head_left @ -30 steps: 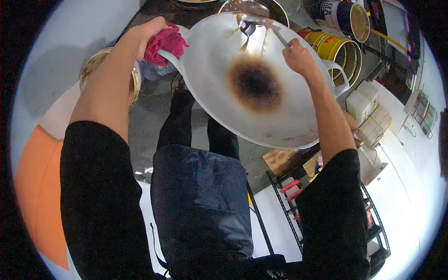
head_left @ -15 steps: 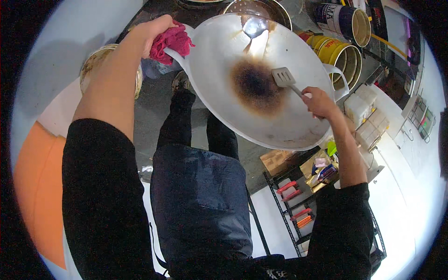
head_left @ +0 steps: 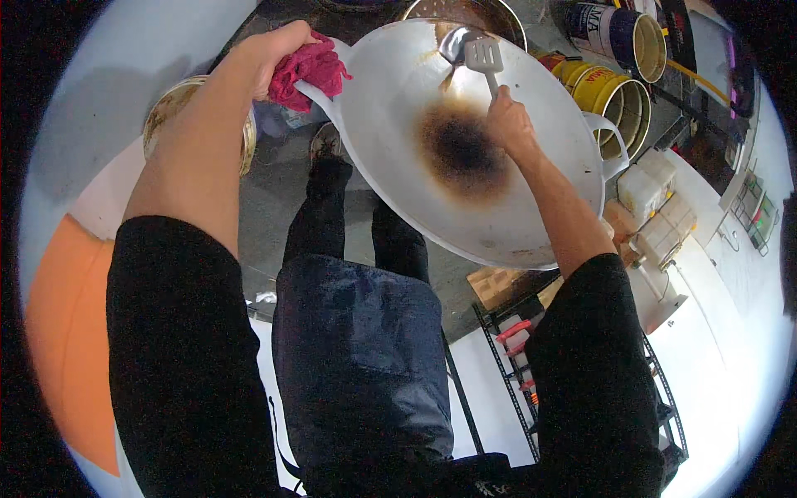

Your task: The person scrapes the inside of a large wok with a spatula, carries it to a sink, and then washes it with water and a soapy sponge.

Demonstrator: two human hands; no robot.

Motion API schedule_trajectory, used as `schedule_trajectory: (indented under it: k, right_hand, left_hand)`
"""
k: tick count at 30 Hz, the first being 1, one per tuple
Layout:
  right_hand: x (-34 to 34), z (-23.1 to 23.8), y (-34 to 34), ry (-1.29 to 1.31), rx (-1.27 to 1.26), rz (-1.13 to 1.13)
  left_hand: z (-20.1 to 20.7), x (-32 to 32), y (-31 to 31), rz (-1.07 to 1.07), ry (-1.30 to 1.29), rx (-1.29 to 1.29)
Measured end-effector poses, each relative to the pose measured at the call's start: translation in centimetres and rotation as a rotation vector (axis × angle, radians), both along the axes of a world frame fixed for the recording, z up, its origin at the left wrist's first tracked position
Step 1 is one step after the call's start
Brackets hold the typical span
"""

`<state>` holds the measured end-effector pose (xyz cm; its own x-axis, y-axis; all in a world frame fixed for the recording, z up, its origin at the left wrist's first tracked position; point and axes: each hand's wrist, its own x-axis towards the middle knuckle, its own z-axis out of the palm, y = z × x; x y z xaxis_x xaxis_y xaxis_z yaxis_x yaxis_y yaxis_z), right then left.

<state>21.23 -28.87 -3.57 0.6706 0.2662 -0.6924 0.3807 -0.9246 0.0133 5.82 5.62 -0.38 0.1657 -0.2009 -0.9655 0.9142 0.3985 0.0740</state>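
Observation:
A large pale metal wok is tilted, with a dark scorched patch at its middle. Dark, shiny liquid lies near its far rim. My left hand is closed round a crumpled red cloth at the wok's left handle, so its fingers are partly hidden. In my right hand is a grey slotted spatula, gripped by its handle, with the blade over the wok's far side beside the liquid. The wok's other handle sticks out free at the right.
A perforated metal strainer sits just beyond the wok. Yellow tins and a dark-blue bucket lie at the far right. A stained bucket stands under my left forearm. Black shelving is at the lower right.
My right hand has moved the spatula left and away from me, from beside the scorched patch to the wok's far side. The left hand stays on the cloth and handle.

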Motion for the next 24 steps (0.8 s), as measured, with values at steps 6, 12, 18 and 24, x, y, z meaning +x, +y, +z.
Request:
schedule_trajectory:
  k: [6,12,18,24]
  right_hand:
    - [4.4,-2.5,-0.1,-0.148,0.199,0.035]
    - [8.3,5.8,3.6,0.187,0.135,-0.069]
    - [1.6,11.4,-0.1,0.357,-0.026,-0.053]
    - [-2.7,6.7,-5.9,0.227,0.219,0.214]
  left_hand:
    - [-0.6,0.0,-0.2,-0.011,-0.011,0.006]
    - [-1.1,-0.4,0.5,-0.008,-0.051,-0.042]
    - [-0.6,-0.7,0.5,0.004,0.023,-0.001]
    - [-0.6,-0.3,0.0,0.084,-0.041,-0.012]
